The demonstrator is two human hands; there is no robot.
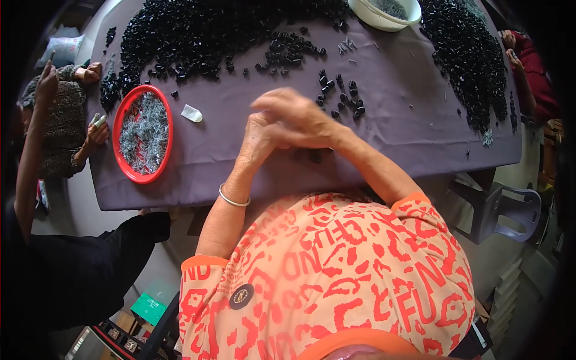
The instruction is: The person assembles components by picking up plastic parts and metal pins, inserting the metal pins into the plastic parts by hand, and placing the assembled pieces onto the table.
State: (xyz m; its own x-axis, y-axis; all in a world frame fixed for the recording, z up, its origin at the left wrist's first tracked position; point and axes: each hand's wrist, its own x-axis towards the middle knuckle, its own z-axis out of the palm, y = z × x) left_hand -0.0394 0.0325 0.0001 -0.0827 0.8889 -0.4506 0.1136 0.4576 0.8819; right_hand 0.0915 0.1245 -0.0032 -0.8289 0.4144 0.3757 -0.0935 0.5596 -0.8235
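Observation:
My left hand and my right hand are together above the near part of the table, the right one crossing over the left. Motion smears the right fingers, and the left fingers are mostly hidden, so whether anything lies between them cannot be made out. Just beyond the hands, several small black cylindrical pieces lie loose on the purple-grey cloth. A few dark pieces show below my hands, partly in shadow. On the left is a red oval basin of thin grey metal pieces.
A white finger-shaped sleeve lies beside the basin. Large heaps of black pieces cover the far side and right. A white bowl stands at the back. Other people's hands are at the left edge and right edge.

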